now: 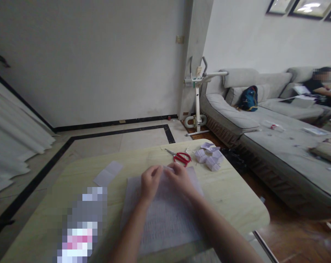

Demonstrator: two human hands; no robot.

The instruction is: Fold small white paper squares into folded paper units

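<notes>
My left hand (150, 180) and my right hand (180, 179) meet over the far part of a large printed sheet of paper (165, 223) lying on the table. The fingers of both are closed in a pinch. A pale edge of a small piece of paper (167, 168) shows between the fingertips; most of it is hidden by the hands. Just beyond lie scissors (183, 157) with red handles, blades pointing away to the left. Several folded paper pieces (213, 160) sit in a pile to the right of the scissors. A creased paper slip (108, 173) rests to the left.
The pale table (236, 204) has a rounded right corner. A pixelated patch (80, 226) covers something at its left. Beyond the right edge are a dark plastic bag (233, 159) and a grey sofa (285, 157), with a seated person (318, 86) and a blue backpack (249, 98).
</notes>
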